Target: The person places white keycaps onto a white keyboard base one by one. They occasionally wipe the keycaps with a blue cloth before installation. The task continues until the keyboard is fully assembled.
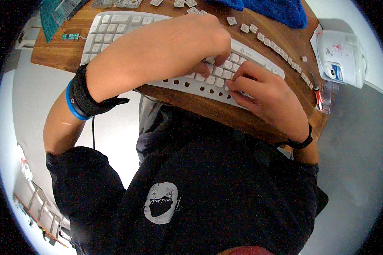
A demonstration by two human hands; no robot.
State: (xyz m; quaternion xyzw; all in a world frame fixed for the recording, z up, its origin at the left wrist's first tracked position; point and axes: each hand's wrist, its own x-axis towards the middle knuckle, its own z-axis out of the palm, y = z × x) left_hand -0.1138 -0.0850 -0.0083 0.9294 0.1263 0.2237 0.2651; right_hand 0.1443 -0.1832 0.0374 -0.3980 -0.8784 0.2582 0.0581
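A white keyboard (102, 38) lies on the wooden table in front of me. Most of its keys carry white keycaps, while the row nearest me shows bare dark switch openings. My left hand (210, 42) reaches across the keyboard from the left, its fingers curled down onto the keys right of the middle. Just to the right, my right hand (264, 87) has thumb and fingers drawn together at the keys near the front edge. Whatever lies between the fingertips of either hand is too small or hidden to make out.
Loose white keycaps (272, 44) form a curved line beyond the keyboard. A red-handled screwdriver (318, 98) lies near the table's right edge, beside a white container (342, 53). Blue cloth (276, 12) is at the back; a small green circuit board (70, 37) and green mat (51, 19) are left.
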